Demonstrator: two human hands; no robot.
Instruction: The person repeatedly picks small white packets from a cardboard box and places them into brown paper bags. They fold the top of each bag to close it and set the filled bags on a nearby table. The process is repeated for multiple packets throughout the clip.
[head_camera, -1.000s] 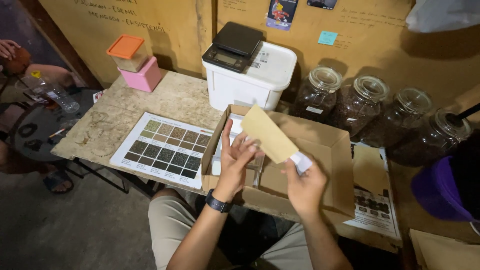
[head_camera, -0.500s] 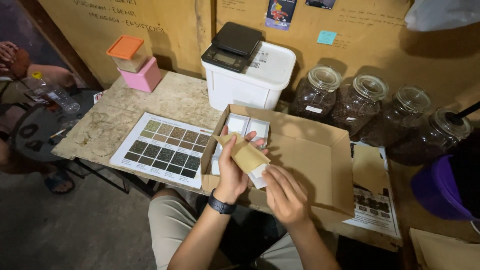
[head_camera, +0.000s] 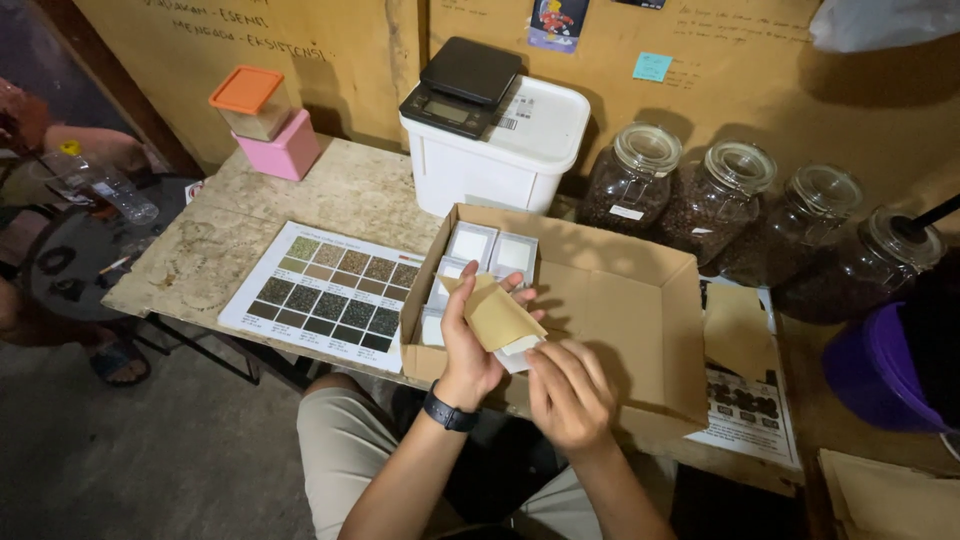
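My left hand (head_camera: 468, 335), with a black watch on the wrist, holds a tan paper pouch (head_camera: 497, 315) over the front edge of an open cardboard box (head_camera: 620, 300). A white strip shows at the pouch's lower end. My right hand (head_camera: 568, 392) is just below and to the right, its fingertips touching that white end. Inside the box, at its left side, sit several small white square packets (head_camera: 490, 250).
A printed chart of colour swatches (head_camera: 330, 297) lies left of the box. Behind stand a white bin with a black scale (head_camera: 470, 85), glass jars of dark beans (head_camera: 645, 180) and pink and orange containers (head_camera: 268, 120). A purple bucket (head_camera: 880, 365) is at right. Another person sits at far left.
The pouch has come down from being held up over the box to low at its front edge. My right hand moved from the pouch's right corner to under its white end.
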